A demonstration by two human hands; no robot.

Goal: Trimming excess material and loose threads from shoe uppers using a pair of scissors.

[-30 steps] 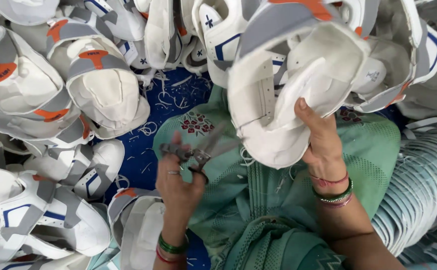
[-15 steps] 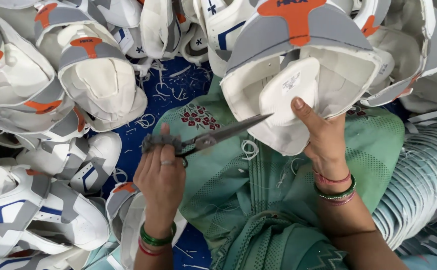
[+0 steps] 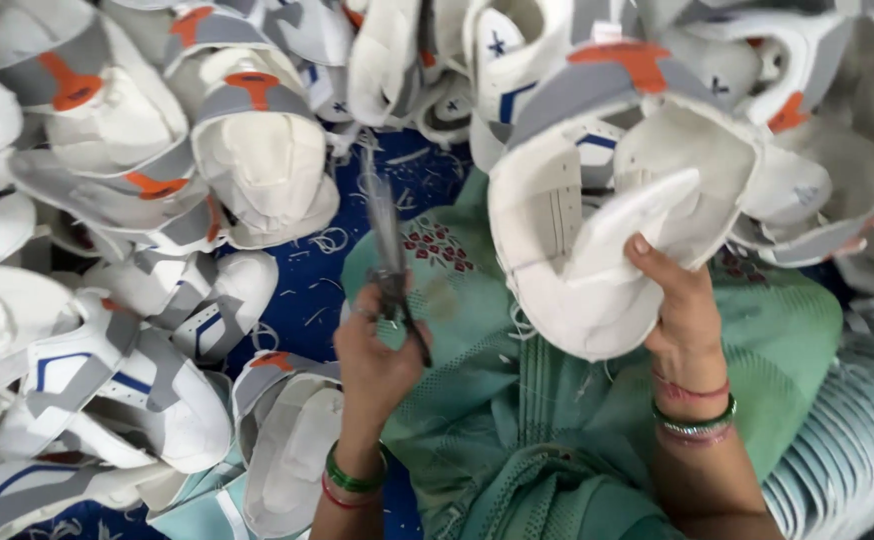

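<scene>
The right hand point(image 3: 682, 310) grips a white fabric shoe upper with grey and orange trim point(image 3: 597, 230) above the green-clad lap point(image 3: 557, 400); the left hand point(image 3: 377, 355) is closed around slim metal scissors point(image 3: 387, 250), blades pointing up

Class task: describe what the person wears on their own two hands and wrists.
Both forearms are bare, with no sleeves or gloves. The left hand has green and red bangles at its wrist. The right hand has red, green and pinkish bangles at its wrist.
</scene>
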